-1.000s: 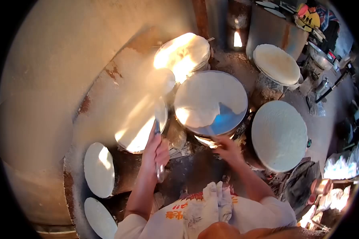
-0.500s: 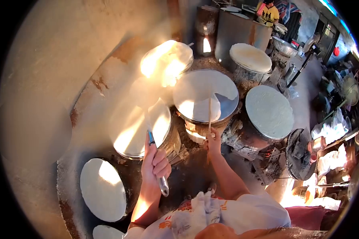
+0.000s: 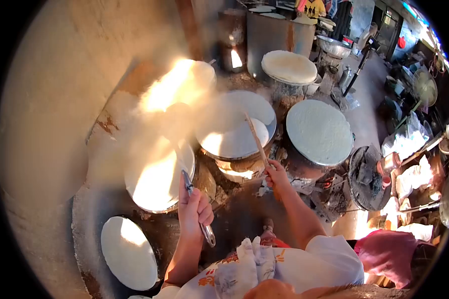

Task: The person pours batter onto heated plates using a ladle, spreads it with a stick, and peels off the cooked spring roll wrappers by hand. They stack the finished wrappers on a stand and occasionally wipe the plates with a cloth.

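Note:
My left hand (image 3: pixel 195 212) is closed around the metal handle (image 3: pixel 187 183) of a utensil. Its rounded head (image 3: pixel 178 119) is blurred by steam and glare above the left round griddle (image 3: pixel 152 172). My right hand (image 3: pixel 277 175) grips a thin wooden stick (image 3: pixel 256 137), whose tip is over the middle round griddle (image 3: pixel 204 142). A white sheet of batter (image 3: pixel 234 109) covers much of that griddle, with a curved edge and some grey surface showing at the right.
A pale batter-covered round (image 3: pixel 319 132) sits at the right, and another (image 3: pixel 129 253) at lower left. Pale flatbreads (image 3: pixel 289 66) are stacked behind. A bright, steamy griddle (image 3: pixel 194 79) stands at back left. A black round stand (image 3: pixel 368 177) lies right; a person in yellow (image 3: pixel 312 8) is far back.
The view has turned, shifting the griddles left. The stick in my right hand has tilted left, and the white sheet's edge on the middle griddle has changed shape. Both hands keep their grips.

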Demonstrator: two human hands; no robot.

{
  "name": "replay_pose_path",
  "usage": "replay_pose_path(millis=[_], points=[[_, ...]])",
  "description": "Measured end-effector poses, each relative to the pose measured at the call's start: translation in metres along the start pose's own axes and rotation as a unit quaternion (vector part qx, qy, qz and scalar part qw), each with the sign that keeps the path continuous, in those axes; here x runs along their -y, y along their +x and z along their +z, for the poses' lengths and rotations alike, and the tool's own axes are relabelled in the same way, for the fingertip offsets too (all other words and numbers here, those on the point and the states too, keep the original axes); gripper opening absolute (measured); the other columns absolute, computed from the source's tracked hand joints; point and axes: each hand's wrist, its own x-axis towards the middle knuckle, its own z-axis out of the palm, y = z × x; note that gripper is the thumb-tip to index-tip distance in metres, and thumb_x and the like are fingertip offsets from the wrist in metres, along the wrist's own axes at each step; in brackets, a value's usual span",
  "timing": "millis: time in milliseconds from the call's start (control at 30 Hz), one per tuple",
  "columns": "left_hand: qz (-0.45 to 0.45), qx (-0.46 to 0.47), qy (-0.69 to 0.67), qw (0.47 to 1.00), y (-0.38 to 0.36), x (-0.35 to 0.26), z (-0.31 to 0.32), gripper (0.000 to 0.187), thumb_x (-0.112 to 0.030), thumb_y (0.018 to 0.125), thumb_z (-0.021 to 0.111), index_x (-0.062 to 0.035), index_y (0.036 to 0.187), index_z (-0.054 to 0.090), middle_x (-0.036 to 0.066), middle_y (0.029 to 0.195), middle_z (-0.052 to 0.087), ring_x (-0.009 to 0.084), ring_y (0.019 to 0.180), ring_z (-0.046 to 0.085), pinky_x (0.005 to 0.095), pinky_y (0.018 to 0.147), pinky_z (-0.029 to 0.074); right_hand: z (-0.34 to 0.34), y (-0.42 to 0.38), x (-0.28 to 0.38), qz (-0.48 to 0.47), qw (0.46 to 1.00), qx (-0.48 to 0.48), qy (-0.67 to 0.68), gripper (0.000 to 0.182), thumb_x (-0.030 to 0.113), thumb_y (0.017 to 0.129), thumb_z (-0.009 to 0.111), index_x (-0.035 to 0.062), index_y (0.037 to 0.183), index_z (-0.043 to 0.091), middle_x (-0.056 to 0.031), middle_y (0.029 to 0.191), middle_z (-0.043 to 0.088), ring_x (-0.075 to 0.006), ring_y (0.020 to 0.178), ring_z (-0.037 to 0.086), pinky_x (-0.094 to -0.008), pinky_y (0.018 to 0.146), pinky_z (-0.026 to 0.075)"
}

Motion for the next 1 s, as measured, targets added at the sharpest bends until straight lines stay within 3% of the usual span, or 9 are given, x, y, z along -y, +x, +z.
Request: replay_pose_path(millis=[200,300,400,500,600,767,900,933,1000], points=[[0.017,-0.062,0.089,0.994,0.045,0.038,0.049,0.057,-0.014,0.097,0.044,-0.037,0.143,0.021,-0.004,0.056,0.029,0.0049,0.037,0.027,0.0192,0.032,0.027,-0.016,0.058,0.0,-0.17,0.933,0.03,-0.316,0.03,0.018,0.094,0.053,0.0171,0.124,0.054,-0.0061,0.077,0.06,-0.0088,0.047,0.044,-0.0273,0.039,0.035],[-0.014,-0.065,0.097,0.993,0.071,0.048,0.062,0.056,-0.014,0.097,0.044,-0.0356,0.143,0.022,-0.004,0.057,0.03,0.0047,0.037,0.028,0.0189,0.032,0.027,-0.06,-0.011,0.038,0.045,0.951,0.161,-0.26,0.029,0.018,0.094,0.053,0.0147,0.122,0.056,-0.0026,0.07,0.059,-0.0119,0.05,0.049,-0.0292,0.043,0.039],[-0.036,-0.068,0.103,0.992,0.095,0.064,0.075,0.053,-0.015,0.097,0.044,-0.0355,0.142,0.026,-0.004,0.058,0.032,0.0042,0.038,0.029,0.0185,0.032,0.027,-0.11,0.03,0.084,0.005,0.962,0.106,-0.253,0.029,0.019,0.093,0.054,0.014,0.121,0.057,-0.0001,0.067,0.057,-0.0131,0.055,0.053,-0.0292,0.047,0.041],[-0.042,-0.059,0.064,0.995,0.133,0.097,0.091,0.047,-0.016,0.098,0.042,-0.0349,0.14,0.031,-0.004,0.059,0.031,0.0039,0.038,0.029,0.0181,0.032,0.028,-0.083,0.089,0.108,-0.132,0.925,0.107,-0.339,0.027,0.019,0.092,0.054,0.0141,0.118,0.058,-0.0051,0.066,0.059,-0.0216,0.057,0.058,-0.0351,0.05,0.044],[-0.089,-0.05,-0.031,0.994,0.15,0.102,0.115,0.047,-0.016,0.098,0.041,-0.0355,0.14,0.031,-0.004,0.06,0.032,0.0033,0.038,0.029,0.0172,0.032,0.028,-0.061,0.108,0.098,-0.413,0.723,0.071,-0.549,0.029,0.014,0.089,0.052,0.0149,0.117,0.057,-0.0144,0.071,0.062,-0.0338,0.062,0.059,-0.0439,0.054,0.046],[-0.174,0.062,-0.267,0.946,0.156,0.084,0.093,0.044,-0.017,0.099,0.039,-0.0373,0.138,0.034,-0.005,0.06,0.033,0.0028,0.038,0.03,0.017,0.031,0.028,-0.108,0.068,0.107,-0.264,0.802,-0.039,-0.534,0.031,0.01,0.085,0.052,0.0162,0.115,0.058,-0.0208,0.082,0.062,-0.0413,0.076,0.059,-0.0489,0.065,0.046],[-0.24,-0.064,-0.324,0.913,0.203,0.113,0.079,0.014,-0.02,0.098,0.045,-0.0248,0.103,0.056,-0.005,0.059,0.033,0.0035,0.041,0.035,0.0185,0.035,0.033,-0.086,0.068,0.106,-0.292,0.773,0.002,-0.564,0.028,0.011,0.085,0.053,0.0162,0.112,0.06,-0.0193,0.082,0.063,-0.0413,0.078,0.059,-0.0486,0.066,0.046],[-0.27,-0.024,-0.399,0.876,0.201,0.11,0.077,0.032,-0.026,0.098,0.044,-0.0108,0.07,0.041,-0.004,0.059,0.039,0.007,0.042,0.041,0.023,0.042,0.041,-0.086,0.064,0.123,-0.318,0.76,-0.007,-0.568,0.028,0.012,0.086,0.053,0.0167,0.113,0.06,-0.0195,0.081,0.063,-0.0415,0.074,0.059,-0.049,0.064,0.047],[-0.277,-0.055,-0.413,0.866,0.185,0.105,0.074,0.032,-0.026,0.097,0.046,-0.0105,0.068,0.041,-0.004,0.057,0.038,0.0074,0.042,0.042,0.0229,0.042,0.041,-0.104,0.076,0.125,-0.272,0.757,0.005,-0.595,0.028,0.014,0.086,0.053,0.0169,0.113,0.06,-0.0193,0.081,0.063,-0.0409,0.075,0.06,-0.0485,0.065,0.047]])
